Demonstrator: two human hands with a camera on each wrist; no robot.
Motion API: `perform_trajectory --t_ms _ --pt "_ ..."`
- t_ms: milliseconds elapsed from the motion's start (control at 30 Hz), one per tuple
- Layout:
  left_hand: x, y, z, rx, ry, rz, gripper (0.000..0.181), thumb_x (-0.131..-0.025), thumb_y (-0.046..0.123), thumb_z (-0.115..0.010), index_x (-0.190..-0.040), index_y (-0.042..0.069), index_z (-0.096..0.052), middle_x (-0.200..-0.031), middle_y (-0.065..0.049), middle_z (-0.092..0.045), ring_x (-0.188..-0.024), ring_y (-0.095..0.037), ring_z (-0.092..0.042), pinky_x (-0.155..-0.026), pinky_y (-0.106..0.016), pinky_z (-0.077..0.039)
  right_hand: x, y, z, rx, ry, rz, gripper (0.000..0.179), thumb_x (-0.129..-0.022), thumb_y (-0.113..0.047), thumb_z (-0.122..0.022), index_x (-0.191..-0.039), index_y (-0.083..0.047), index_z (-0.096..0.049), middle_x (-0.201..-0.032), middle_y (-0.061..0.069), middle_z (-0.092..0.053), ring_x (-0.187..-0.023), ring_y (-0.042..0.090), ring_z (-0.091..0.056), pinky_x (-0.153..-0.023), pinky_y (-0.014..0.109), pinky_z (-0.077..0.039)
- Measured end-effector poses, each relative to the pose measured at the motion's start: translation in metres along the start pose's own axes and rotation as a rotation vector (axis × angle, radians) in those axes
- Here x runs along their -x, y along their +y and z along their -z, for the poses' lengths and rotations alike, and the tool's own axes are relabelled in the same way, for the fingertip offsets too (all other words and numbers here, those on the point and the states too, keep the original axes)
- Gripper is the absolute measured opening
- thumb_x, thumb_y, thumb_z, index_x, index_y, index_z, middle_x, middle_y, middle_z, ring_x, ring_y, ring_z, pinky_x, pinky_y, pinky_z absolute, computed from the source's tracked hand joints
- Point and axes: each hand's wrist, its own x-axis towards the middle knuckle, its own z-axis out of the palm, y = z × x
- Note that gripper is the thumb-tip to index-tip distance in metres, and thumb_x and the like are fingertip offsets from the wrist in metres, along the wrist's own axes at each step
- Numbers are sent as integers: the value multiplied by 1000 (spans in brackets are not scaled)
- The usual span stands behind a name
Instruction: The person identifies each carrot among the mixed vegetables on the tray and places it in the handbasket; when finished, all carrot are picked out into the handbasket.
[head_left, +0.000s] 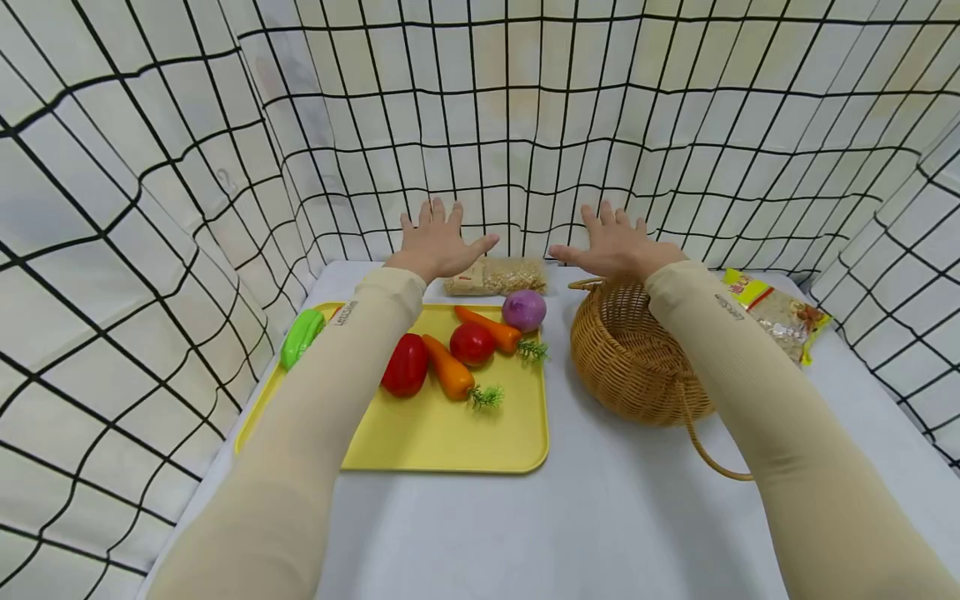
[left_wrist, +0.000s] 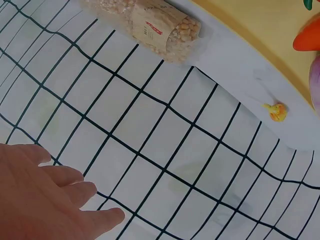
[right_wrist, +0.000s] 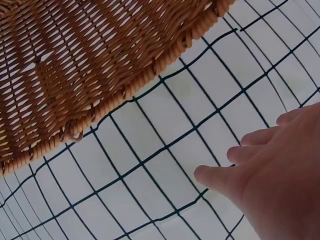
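Both hands reach forward with fingers spread and hold nothing. My left hand [head_left: 435,243] is above the far side of the yellow tray [head_left: 450,442], nearest a clear bag of pale kernels [head_left: 498,277]. On the tray lie a red bell pepper [head_left: 406,367], a red tomato [head_left: 472,344], two carrots [head_left: 448,367] and a purple onion [head_left: 524,310] at the far right corner. A green vegetable [head_left: 302,337] shows at its left edge. My right hand [head_left: 617,242] is over the far rim of a wicker basket [head_left: 637,375], which the right forearm partly covers.
A yellow-and-red snack-like bag [head_left: 776,312] lies right of the basket. The basket's handle [head_left: 708,457] hangs down onto the white table [head_left: 570,525]. White walls with black netting [head_left: 517,125] enclose the back and sides. A small yellow-orange item [left_wrist: 276,112] lies beside the tray.
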Motion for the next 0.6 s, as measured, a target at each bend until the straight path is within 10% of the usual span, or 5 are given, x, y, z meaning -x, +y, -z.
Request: perform_trajectory --t_ms 367,600 --pt "22 -11 -15 104 41 -55 100 -85 83 -26 -158 16 -13 -163 -18 -1 -149 -37 0 -114 -64 4 28 -18 -19 -71 42 193 99 -88 -78 -33 -158 -19 5 -163 15 10 -149 37 3 -117 58 -6" --pt "52 -42 -20 251 186 -66 83 -95 65 -39 -154 7 -27 -159 -20 -22 -146 -40 -18 -116 -58 -13 60 -54 -32 -205 86 373 96 -85 -77 -44 -158 -27 -8 -164 5 2 -150 30 -6 -118 51 -15"
